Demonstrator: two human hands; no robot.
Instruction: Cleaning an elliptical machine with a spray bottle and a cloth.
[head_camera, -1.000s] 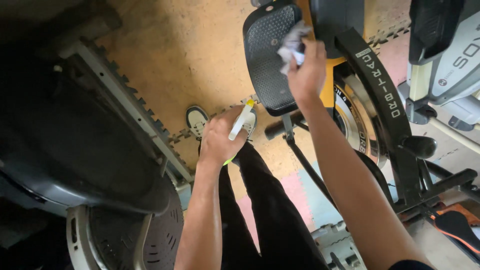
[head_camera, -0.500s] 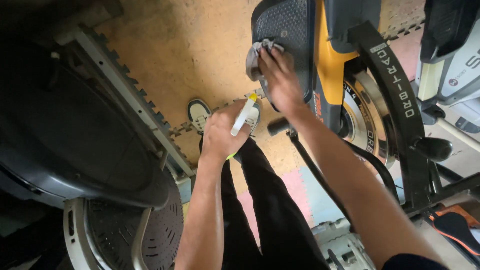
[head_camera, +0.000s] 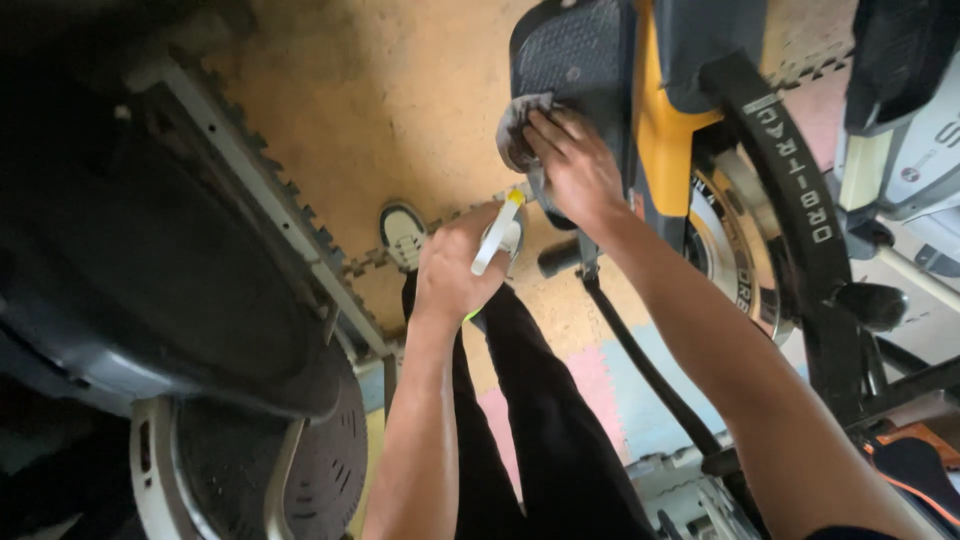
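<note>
My right hand presses a grey cloth against the lower left edge of a black textured pedal on a yellow and black exercise machine. My left hand is closed around a small spray bottle with a white nozzle and a yellow tip, held just below and left of the cloth. My black trouser legs and one shoe show beneath the hands.
A dark exercise machine with a grey frame and a round perforated pedal fills the left. Interlocking foam mats in tan, pink and blue cover the floor. Another grey and white machine stands at the right edge.
My right hand has slid the cloth down and to the left along the pedal, from its upper part to its lower edge. My left hand with the bottle stayed about where it was.
</note>
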